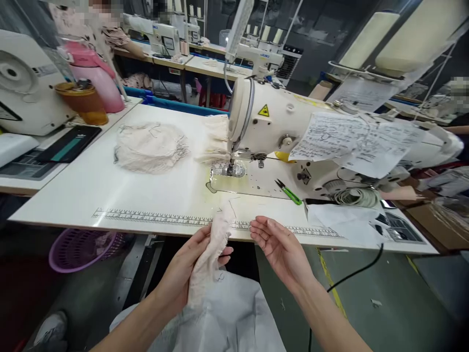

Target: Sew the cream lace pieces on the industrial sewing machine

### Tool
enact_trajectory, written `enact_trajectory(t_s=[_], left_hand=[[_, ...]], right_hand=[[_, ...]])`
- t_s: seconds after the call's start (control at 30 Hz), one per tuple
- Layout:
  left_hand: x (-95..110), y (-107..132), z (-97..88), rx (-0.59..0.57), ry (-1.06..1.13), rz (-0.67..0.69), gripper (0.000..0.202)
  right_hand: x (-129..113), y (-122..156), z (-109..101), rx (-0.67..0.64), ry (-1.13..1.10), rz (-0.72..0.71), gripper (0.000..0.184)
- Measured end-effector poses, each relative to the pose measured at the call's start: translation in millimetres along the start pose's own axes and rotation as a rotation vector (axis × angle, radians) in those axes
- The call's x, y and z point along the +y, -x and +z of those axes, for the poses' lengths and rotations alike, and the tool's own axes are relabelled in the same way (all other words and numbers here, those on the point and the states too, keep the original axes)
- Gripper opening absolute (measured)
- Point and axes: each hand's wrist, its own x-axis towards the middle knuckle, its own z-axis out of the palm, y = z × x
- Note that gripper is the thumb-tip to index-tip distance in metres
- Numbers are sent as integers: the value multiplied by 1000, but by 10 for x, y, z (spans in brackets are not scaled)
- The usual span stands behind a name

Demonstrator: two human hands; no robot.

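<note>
My left hand [196, 256] is closed around a narrow, gathered strip of cream fabric [214, 247], whose top end sticks up over the table edge with loose threads on it. Its lower end hangs toward my lap. To the right, my right hand [276, 247] is held apart from the strip, palm turned inward, fingers outstretched and slightly curved, with nothing in it. Beyond both hands stands a white sewing machine [264, 122], with pleated cream fabric [216, 139] lying beside its needle. A round gathered cream piece [150, 146] rests on the table at left.
Green thread snips [288, 191] lie by the machine bed. A printed ruler [146, 215] runs along the front of the white table [84, 161]. Handwritten papers [351, 142] drape over the machine. A purple basket [62, 252] sits below at left; a pink jug [95, 73] stands behind.
</note>
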Motion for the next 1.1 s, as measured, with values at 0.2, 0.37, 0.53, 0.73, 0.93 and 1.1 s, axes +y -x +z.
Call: enact_trajectory(t_s=[0.2, 0.37, 0.53, 0.73, 0.93, 1.1], left_hand=[[58, 9, -46, 5, 121, 29, 31], [105, -1, -127, -86, 159, 24, 56], [73, 33, -196, -118, 34, 16, 58], [61, 71, -186, -88, -111, 65, 51], [170, 91, -173, 8, -210, 152, 47], [192, 89, -192, -12, -226, 196, 46]], right_hand=[[53, -87, 187, -78, -27, 9, 34], [79, -124, 258, -165, -99, 51, 37], [139, -144, 295, -213, -110, 95, 36], [178, -136, 364, -239, -96, 141, 35], [165, -107, 379, -193, 132, 75, 35], [166, -69, 351, -194, 318, -17, 30]])
